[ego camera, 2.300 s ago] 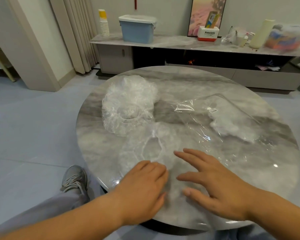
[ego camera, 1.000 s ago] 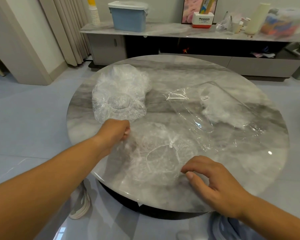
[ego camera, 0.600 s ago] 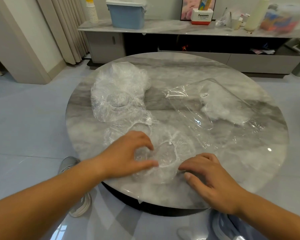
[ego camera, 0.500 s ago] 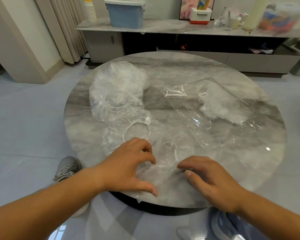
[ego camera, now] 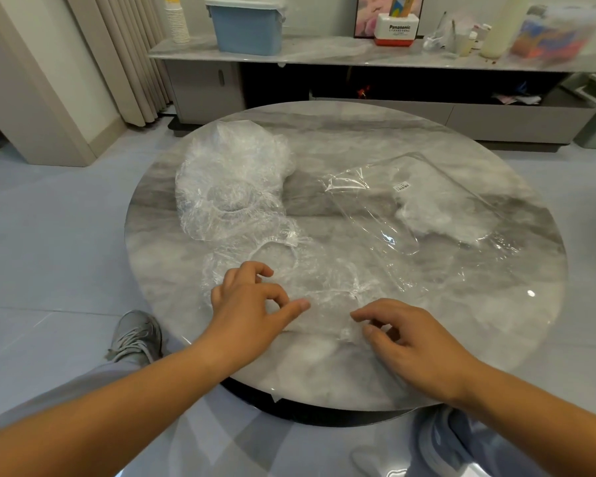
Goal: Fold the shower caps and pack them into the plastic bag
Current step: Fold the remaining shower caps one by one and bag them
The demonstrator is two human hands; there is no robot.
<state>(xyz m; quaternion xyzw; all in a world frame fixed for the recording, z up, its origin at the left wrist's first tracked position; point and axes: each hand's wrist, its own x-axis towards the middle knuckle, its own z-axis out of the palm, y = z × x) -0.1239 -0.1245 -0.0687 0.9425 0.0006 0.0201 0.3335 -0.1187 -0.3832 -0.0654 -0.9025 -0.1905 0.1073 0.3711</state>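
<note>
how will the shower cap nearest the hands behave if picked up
The shower cap lies flat and crinkled, so it is likely floppy and should sag when lifted. Its thin see-through film looks light. On the glossy table it may slide if pushed.

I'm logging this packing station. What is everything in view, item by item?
Table: one, grey marble, centre.
Shower cap: one, clear, near table edge, under both hands.
Shower cap pile: count unclear, clear, table's far left.
Plastic bag: one, clear, table's right, whitish bundle inside.
Storage box: one, blue, on sideboard.
Paper cups: one stack, white, sideboard's left end.
Shoe: one, grey, floor left of table.
Left hand: one, on shower cap, grip unclear.
Right hand: one, on shower cap, grip unclear.
</note>
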